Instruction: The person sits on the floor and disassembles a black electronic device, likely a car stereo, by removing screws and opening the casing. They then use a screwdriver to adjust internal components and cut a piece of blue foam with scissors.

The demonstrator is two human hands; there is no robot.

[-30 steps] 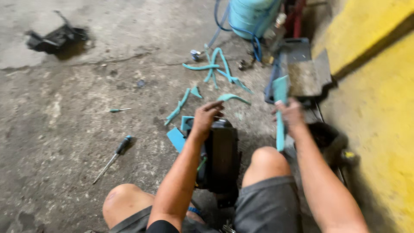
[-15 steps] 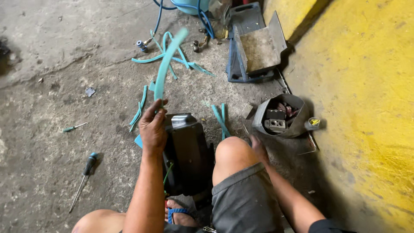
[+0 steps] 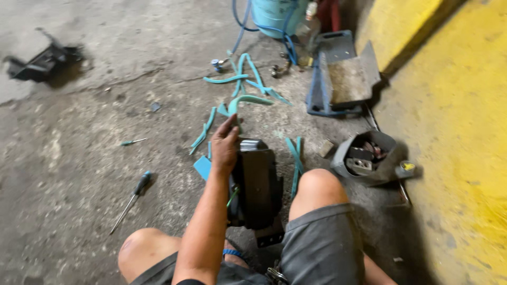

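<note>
My left hand (image 3: 226, 148) grips a bent teal strip (image 3: 244, 101) that curves up and to the right from my fingers. The hand rests at the top left corner of a black boxy part (image 3: 257, 182) standing on the concrete floor between my knees. A flat blue piece (image 3: 203, 167) lies just left of the black part. Two more teal strips (image 3: 295, 161) lie beside my right knee. My right hand is out of sight behind my right leg.
A screwdriver (image 3: 132, 199) and a small teal-handled tool (image 3: 132, 141) lie to the left. Loose teal strips (image 3: 243, 79) lie ahead near a blue tank (image 3: 274, 13). A metal tray (image 3: 343, 74) and a grey tub of parts (image 3: 369, 157) sit right, by a yellow wall (image 3: 454, 132). Black debris (image 3: 42, 62) lies far left.
The long teal strip in my left hand now looks shorter and bent over to the right. My right hand, holding a strip a second ago, has dropped out of view.
</note>
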